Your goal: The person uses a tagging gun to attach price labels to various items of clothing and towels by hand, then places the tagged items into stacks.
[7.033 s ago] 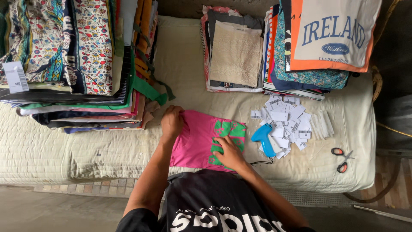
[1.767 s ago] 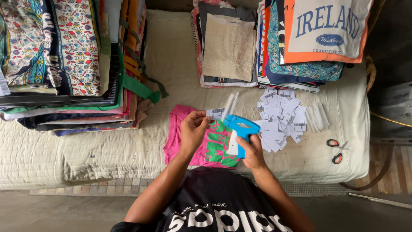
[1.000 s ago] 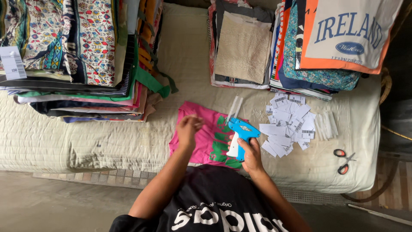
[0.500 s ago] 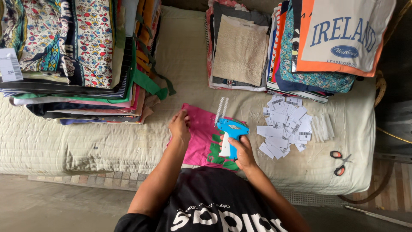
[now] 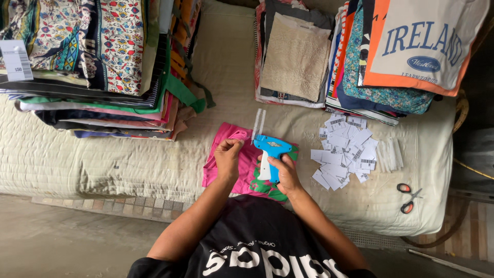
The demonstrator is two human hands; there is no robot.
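Your right hand (image 5: 284, 174) is closed around the white grip of the blue tag gun (image 5: 269, 150), holding it over the pink shirt (image 5: 242, 163) with the nose turned toward your left hand. A white strip of fasteners (image 5: 257, 124) stands up from the top of the gun. Your left hand (image 5: 228, 157) rests on the upper left part of the shirt, fingers curled and pinching a fold of pink cloth just beside the nose of the gun. The shirt lies folded on the quilted pad (image 5: 103, 164), close to its near edge, with a green print showing under your right hand.

To the right of the shirt, a loose heap of white tags (image 5: 346, 152) lies on the pad, with a bundle of fastener strips (image 5: 389, 155) just beside it. Red-handled scissors (image 5: 408, 198) lie farther right, near the pad's corner. Stacks of folded clothes stand at the left (image 5: 98, 67) and at the far right (image 5: 360, 56) of the pad.
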